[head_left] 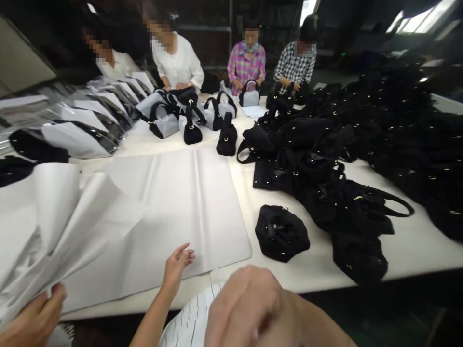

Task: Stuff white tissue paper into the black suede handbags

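Observation:
My left hand (178, 262) is open, palm turned to the right and fingers slightly bent, above the near edge of a large white sheet (173, 202) with crease lines. Close to the camera, my right hand (249, 306) is closed and blurred; whatever its fingers hold, if anything, is hidden. A crumpled, lifted white sheet (83, 221) is gripped at bottom left by another hand (39, 311), apparently a co-worker's. Right of the flat sheet lies a black bag (282, 233) with gold-coloured rings, its opening facing up.
Black handbags (307, 159) heap up on the right of the table. Grey-and-black handbags (191, 111) stand at the back. Plastic-wrapped bags (83, 120) line the left side. Several people stand across the table, one in a checked shirt (296, 62).

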